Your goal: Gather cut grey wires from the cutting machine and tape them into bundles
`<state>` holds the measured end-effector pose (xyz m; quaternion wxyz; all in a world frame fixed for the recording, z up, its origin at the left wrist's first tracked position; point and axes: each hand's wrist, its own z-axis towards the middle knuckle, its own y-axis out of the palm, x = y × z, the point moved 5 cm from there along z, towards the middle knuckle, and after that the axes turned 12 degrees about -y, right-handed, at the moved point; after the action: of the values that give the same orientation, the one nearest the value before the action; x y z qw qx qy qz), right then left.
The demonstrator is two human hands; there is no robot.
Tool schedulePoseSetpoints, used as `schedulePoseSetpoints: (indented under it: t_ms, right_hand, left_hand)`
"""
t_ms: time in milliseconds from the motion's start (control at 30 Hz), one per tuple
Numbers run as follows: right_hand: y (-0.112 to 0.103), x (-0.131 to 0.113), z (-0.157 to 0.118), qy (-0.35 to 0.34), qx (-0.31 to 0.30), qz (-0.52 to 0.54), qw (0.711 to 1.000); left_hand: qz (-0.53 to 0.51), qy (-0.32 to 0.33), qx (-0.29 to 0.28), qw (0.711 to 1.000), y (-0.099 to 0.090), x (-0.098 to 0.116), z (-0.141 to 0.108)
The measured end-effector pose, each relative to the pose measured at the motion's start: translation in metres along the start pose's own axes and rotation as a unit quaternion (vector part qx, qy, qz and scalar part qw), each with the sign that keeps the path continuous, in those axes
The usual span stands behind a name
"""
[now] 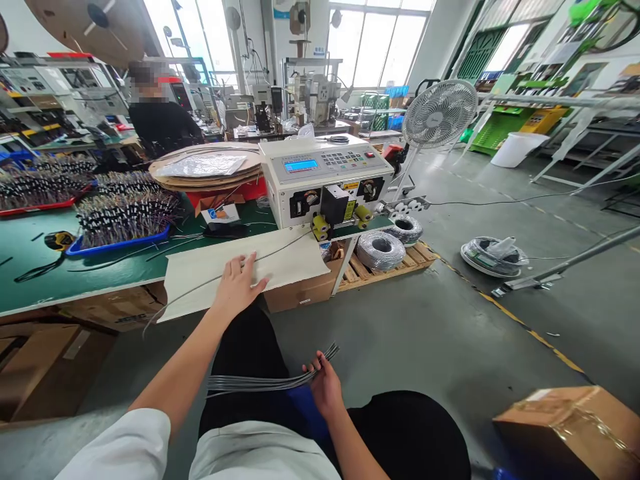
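Note:
My left hand (239, 283) lies with spread fingers over a single grey cable (193, 288) on a pale cardboard sheet (295, 260). That cable runs up to the yellow rollers (320, 227) of a white cable-cutting machine (325, 167), and its other end hangs past the sheet's lower left corner. Over my lap, my right hand (326, 385) is closed round a bundle of grey cables (260, 383). The cut ends poke out beyond my fingers, and the rest stretches left across my thigh.
Left on the green bench (120, 283), a blue tray (120, 247) holds many short wired parts beside a tape measure (59, 241). Cable coils (381, 252) sit on a pallet right of the bench. A carton (570, 427) stands lower right, a fan (440, 115) behind. A person (160, 117) sits further back.

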<state>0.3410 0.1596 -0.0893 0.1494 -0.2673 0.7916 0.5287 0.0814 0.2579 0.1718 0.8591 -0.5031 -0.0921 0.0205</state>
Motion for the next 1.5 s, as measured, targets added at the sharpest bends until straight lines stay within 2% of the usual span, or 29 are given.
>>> schedulePoseSetpoints:
  t_ms: [133, 267, 333, 433, 467, 567, 700, 800, 933, 1133, 1233, 1333, 1433, 1500]
  right_hand:
    - [0.001, -0.001, 0.000, 0.010, 0.000, 0.003, 1.000]
    - [-0.001, -0.001, 0.002, 0.010, 0.002, 0.004, 1.000]
    - [-0.002, 0.000, 0.004, 0.007, 0.007, 0.007, 1.000]
    - [-0.003, 0.001, 0.006, -0.001, 0.016, 0.002, 1.000]
    - [-0.003, 0.002, 0.007, -0.002, 0.019, -0.004, 1.000]
    - [-0.001, 0.003, 0.006, -0.001, 0.015, -0.016, 1.000]
    - [0.003, 0.001, 0.005, -0.005, -0.006, -0.010, 1.000]
    - [0.004, -0.002, 0.003, -0.012, -0.017, -0.006, 1.000]
    - [0.003, -0.003, 0.000, -0.007, -0.006, -0.008, 1.000]
    - [-0.002, 0.002, 0.003, -0.005, 0.012, 0.002, 1.000]
    - [-0.004, 0.005, 0.003, -0.009, 0.027, 0.010, 1.000]
    - [-0.006, 0.007, 0.001, -0.009, 0.049, 0.011, 0.999]
    - [-0.006, 0.010, 0.002, -0.002, 0.050, 0.024, 0.998]
    - [-0.007, 0.012, 0.005, 0.002, 0.044, 0.034, 0.998]
  left_hand:
    - [0.007, 0.006, -0.037, 0.999, -0.003, -0.013, -0.010]
    - [0.001, 0.077, -0.112, 0.991, -0.011, -0.022, -0.031]
    - [0.003, 0.099, -0.098, 0.990, -0.018, -0.024, -0.045]
    - [0.007, 0.125, -0.029, 0.992, -0.027, -0.020, -0.071]
    - [0.009, 0.142, -0.021, 0.990, -0.027, -0.015, -0.083]
    - [0.013, 0.192, -0.061, 0.979, -0.013, 0.006, -0.122]
    - [-0.001, 0.197, -0.187, 0.962, 0.020, 0.033, -0.175]
    - [-0.009, 0.192, -0.264, 0.945, 0.040, 0.045, -0.202]
    - [-0.005, 0.186, -0.302, 0.935, 0.048, 0.050, -0.212]
    - [0.014, 0.187, -0.318, 0.929, 0.046, 0.056, -0.208]
    - [0.031, 0.182, -0.310, 0.933, 0.037, 0.042, -0.203]
    - [0.050, 0.142, -0.277, 0.949, 0.022, 0.005, -0.199]
    - [0.038, 0.061, -0.232, 0.970, 0.020, -0.038, -0.202]
    - [-0.029, -0.015, -0.209, 0.977, 0.028, -0.056, -0.208]
